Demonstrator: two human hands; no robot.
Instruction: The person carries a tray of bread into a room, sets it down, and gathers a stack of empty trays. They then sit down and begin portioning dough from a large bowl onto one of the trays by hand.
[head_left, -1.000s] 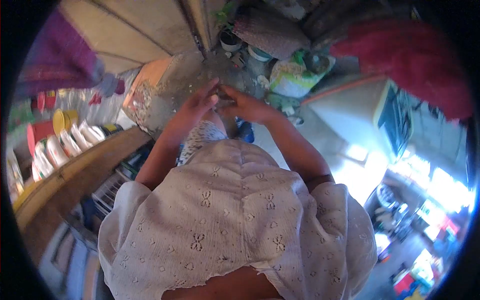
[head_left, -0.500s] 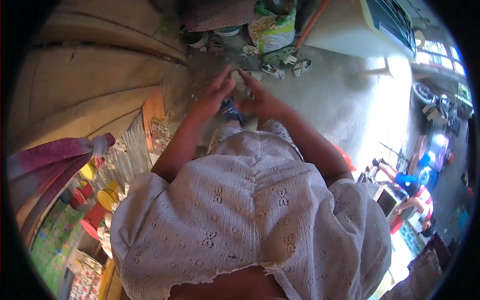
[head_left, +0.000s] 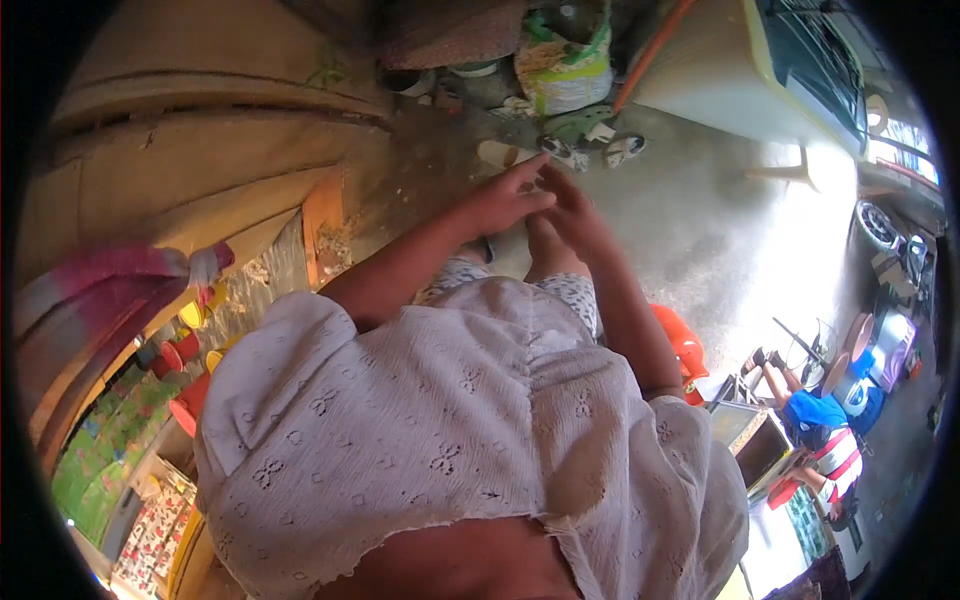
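Observation:
Both arms reach forward over the floor, beyond the white patterned top (head_left: 420, 400). My left hand (head_left: 508, 200) has its fingers extended and spread a little from the thumb, with nothing seen in it. Close against it, my right hand (head_left: 578, 212) also has its fingers stretched out and holds nothing. The fingertips of the two hands meet or nearly meet. Below them show my legs in spotted shorts (head_left: 570, 297). Pale shoes (head_left: 625, 151) lie on the floor just past the hands.
A green and white sack (head_left: 565, 80) stands ahead beside an orange pole (head_left: 650, 55). Wooden panelling (head_left: 220, 150) is at left, with a purple cloth (head_left: 110, 300). A red-orange object (head_left: 682, 345) is at right, near a seated person (head_left: 825, 440).
My hands have moved to the right in the view and closer together, fingertips now near touching. The view has shifted, and more of the red-orange object shows.

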